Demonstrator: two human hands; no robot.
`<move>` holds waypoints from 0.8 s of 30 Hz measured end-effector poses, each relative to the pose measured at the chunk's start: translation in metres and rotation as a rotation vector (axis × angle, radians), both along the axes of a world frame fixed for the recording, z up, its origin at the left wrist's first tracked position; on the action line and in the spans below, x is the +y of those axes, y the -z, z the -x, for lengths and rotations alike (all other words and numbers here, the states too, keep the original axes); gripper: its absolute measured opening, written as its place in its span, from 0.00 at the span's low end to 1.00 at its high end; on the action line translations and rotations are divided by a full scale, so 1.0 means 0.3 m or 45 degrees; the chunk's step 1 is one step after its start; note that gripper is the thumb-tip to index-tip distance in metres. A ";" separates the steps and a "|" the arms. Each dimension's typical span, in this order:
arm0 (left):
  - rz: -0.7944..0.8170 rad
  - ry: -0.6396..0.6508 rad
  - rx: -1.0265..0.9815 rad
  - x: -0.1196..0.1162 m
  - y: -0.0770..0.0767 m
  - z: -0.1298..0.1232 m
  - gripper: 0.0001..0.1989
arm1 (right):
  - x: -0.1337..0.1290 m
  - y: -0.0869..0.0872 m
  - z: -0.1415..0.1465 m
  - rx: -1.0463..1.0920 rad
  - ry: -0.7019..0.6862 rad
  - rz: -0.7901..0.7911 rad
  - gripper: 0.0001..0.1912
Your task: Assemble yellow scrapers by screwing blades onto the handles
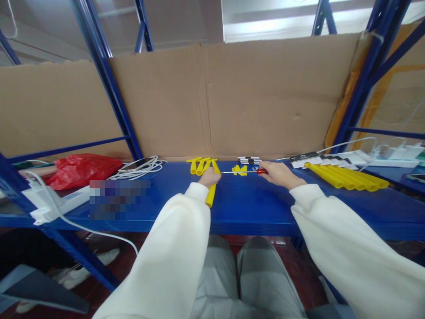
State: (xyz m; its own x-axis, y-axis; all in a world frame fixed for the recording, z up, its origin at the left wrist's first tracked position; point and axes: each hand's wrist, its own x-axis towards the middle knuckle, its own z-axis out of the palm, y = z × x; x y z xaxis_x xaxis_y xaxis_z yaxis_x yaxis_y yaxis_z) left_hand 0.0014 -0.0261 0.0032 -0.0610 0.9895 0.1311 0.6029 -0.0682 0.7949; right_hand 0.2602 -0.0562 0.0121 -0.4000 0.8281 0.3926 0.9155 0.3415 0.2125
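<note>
My left hand [209, 176] is closed around a yellow tapered tube [210, 197], whose wide end points toward me. In my right hand [278, 174] is the red handle of a screwdriver [261, 171]. Its long thin shaft runs level to the left, and the tip meets the tube's narrow upper end beside my left fingers; the exact contact is too small to make out. Just left of that hand lie several more yellow tubes [199, 166] with thin crosspieces at their tops. Small yellow pieces [239, 170] sit behind the shaft, between my hands.
White-and-black sticks [249, 160] lie by the cardboard wall [259, 102]. To the right are a row of yellow tubes [345, 177] and black-and-white boxes [305, 159]. A red bag [84, 170], coiled white cable [142, 168] and power strip [71, 199] occupy the left of the blue shelf [252, 208].
</note>
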 end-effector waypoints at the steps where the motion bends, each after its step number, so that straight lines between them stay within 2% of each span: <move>1: -0.003 0.006 -0.006 0.002 0.002 0.000 0.15 | 0.001 0.001 -0.002 0.015 -0.017 0.004 0.12; 7: 0.047 0.020 -0.038 0.022 0.015 0.002 0.11 | -0.001 0.001 -0.006 0.085 -0.034 0.092 0.13; 12: 0.155 0.050 0.066 0.003 -0.003 -0.003 0.05 | -0.012 -0.007 0.005 0.042 0.046 0.113 0.12; 17: 0.155 0.066 0.117 -0.012 -0.014 -0.004 0.05 | -0.009 -0.005 0.002 0.018 0.048 0.076 0.09; 24: 0.157 0.042 0.144 0.000 -0.009 -0.001 0.05 | -0.006 0.003 0.009 0.072 0.010 0.185 0.12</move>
State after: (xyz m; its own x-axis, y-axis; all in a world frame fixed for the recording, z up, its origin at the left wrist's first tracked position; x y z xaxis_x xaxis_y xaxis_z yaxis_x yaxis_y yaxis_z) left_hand 0.0016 -0.0260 0.0060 -0.0201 0.9997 0.0124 0.6878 0.0048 0.7259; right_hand 0.2576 -0.0578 0.0112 -0.3738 0.8809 0.2904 0.9275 0.3576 0.1092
